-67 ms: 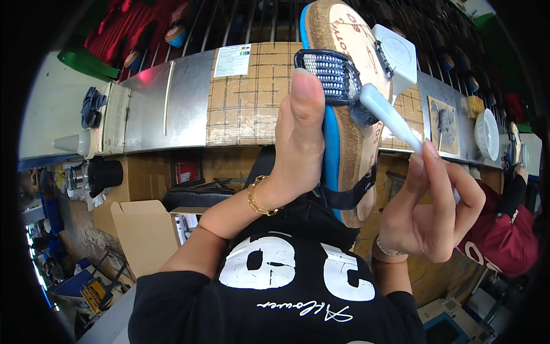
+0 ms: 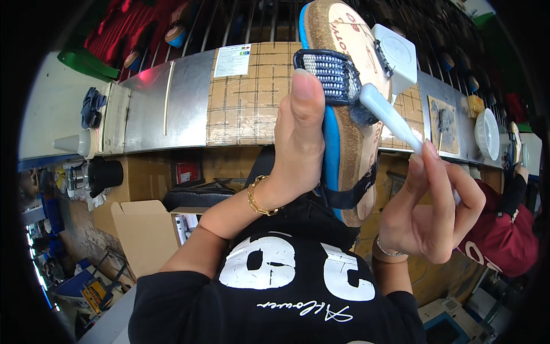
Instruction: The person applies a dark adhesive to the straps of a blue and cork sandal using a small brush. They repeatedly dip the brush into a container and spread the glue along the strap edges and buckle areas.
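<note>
An unfinished sandal (image 2: 349,149) with a cork side, a blue layer and a pale underside stands on end in front of me. My left hand (image 2: 301,140) grips it from the left, thumb up against a blue-and-white woven strap (image 2: 325,71) folded onto the underside. Lower down, a dark strap (image 2: 349,196) crosses the sole. Between the fingertips of my right hand (image 2: 438,209) is the thin end of a pale plastic brush (image 2: 391,117). Its dark, clumped bristles (image 2: 364,114) touch the sandal just below the strap's frayed end. My left fingers are hidden behind the sandal.
A metal bench (image 2: 192,103) partly covered with cardboard (image 2: 249,100) runs across ahead, with rollers (image 2: 252,23) beyond. Behind the sandal sits a white square container (image 2: 399,55). Rightward are a dark-smeared card (image 2: 452,129), a white bowl (image 2: 486,135) and a person in maroon (image 2: 504,241).
</note>
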